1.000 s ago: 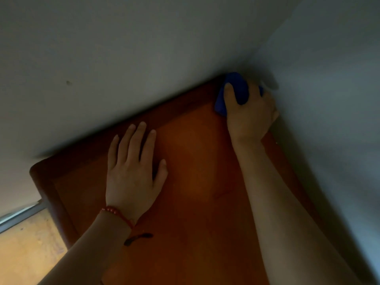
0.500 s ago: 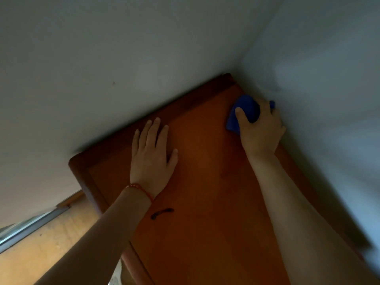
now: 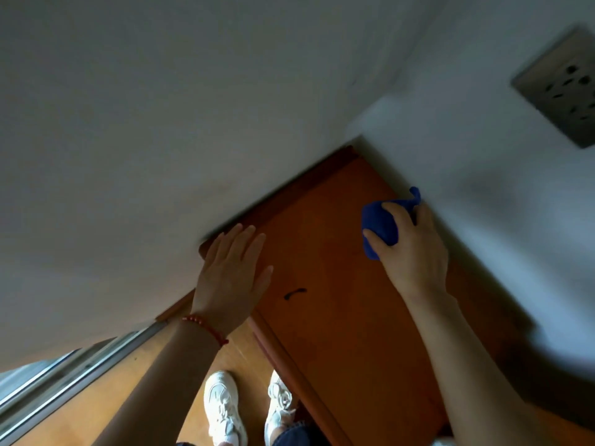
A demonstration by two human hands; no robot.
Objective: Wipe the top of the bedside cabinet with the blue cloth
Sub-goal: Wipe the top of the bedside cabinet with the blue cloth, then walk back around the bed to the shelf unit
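Observation:
The bedside cabinet's orange-brown wooden top (image 3: 325, 262) fills a corner between two white walls. My right hand (image 3: 410, 249) grips a bunched blue cloth (image 3: 380, 225) and presses it on the top along the right-hand wall. A tip of the cloth sticks up past my fingers. My left hand (image 3: 230, 278) lies flat with straight fingers on the cabinet's left corner, a red bead bracelet on its wrist. A small dark curved mark (image 3: 294, 292) lies on the top beside my left hand.
A metal wall socket (image 3: 561, 88) sits on the right wall above the cabinet. White walls close in the back and right sides. Below are a wooden floor (image 3: 138, 384), my white shoes (image 3: 222, 410) and a metal door track (image 3: 64, 384) at lower left.
My right hand has drawn the cloth from the far corner back along the right wall towards me. The view has tilted, showing floor, shoes and socket. My left hand stays flat.

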